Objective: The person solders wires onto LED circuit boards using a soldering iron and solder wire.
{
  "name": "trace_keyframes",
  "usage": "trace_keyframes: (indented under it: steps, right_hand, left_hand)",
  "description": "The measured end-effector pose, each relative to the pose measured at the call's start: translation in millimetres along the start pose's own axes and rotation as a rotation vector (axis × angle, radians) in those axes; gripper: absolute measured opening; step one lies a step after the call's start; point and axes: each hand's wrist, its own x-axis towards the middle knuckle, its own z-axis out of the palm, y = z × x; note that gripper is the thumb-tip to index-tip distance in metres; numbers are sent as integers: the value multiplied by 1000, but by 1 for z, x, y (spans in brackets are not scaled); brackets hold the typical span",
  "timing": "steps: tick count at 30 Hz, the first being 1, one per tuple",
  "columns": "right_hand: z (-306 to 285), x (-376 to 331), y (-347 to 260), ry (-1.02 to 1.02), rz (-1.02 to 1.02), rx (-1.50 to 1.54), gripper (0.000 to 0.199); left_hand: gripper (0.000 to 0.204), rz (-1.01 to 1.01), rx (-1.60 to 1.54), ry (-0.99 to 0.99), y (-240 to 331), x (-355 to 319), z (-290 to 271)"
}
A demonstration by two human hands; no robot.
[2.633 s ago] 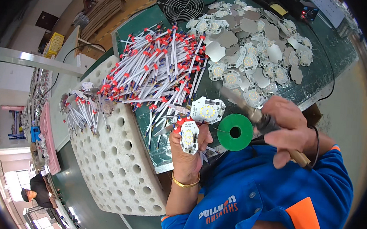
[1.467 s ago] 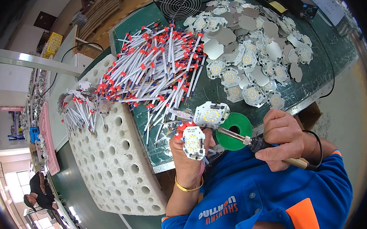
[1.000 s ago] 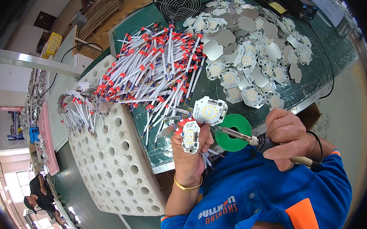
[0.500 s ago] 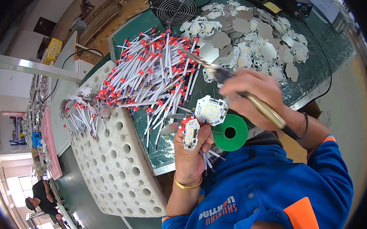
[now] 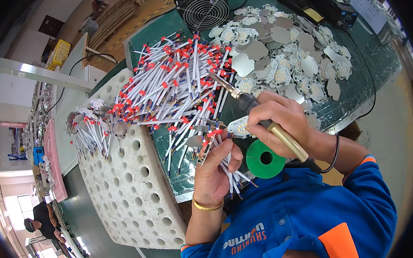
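My right hand (image 5: 283,122) is closed round a soldering iron (image 5: 282,139), its metal tip pointing up and left over the wire pile. With its fingers curled, my left hand (image 5: 215,170) grips a bunch of white wires (image 5: 231,181) with red collars. Several small boards are on the bunch's upper end, one seen nearly edge-on by my thumb. A white LED board (image 5: 238,126) lies between the two hands, close to my right fingers; whether they touch it I cannot tell. Just right of my left hand is a green spool (image 5: 264,170).
A heap of red-collared white wires (image 5: 171,78) covers the table's left part. Many LED boards (image 5: 280,36) are piled farther back, beside a black fan (image 5: 205,11) and a black box (image 5: 332,11) with a cable. Finished-looking bundles (image 5: 94,130) rest on a perforated white board (image 5: 130,186).
The boards in my left hand have turned from facing up to nearly edge-on. My right hand, with the soldering iron, has shifted slightly nearer and is less blurred.
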Motion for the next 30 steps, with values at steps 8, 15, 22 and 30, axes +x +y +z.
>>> trace_keyframes:
  steps: [8, 15, 22, 30]
  right_hand:
    - [6, -7, -3, 59, -23, 4, 19]
    - [6, -18, -4, 109, -120, 5, 21]
    - [4, -24, -10, 133, -111, -21, 25]
    - [-32, -45, -3, -5, -202, -46, 29]
  left_hand:
    - [21, 59, 135, -59, 1, -1, -6]
    - [21, 58, 125, -98, -6, -3, -4]
    - [21, 104, 227, -39, -8, -9, 2]
    - [26, 173, 253, -101, -8, -18, -9]
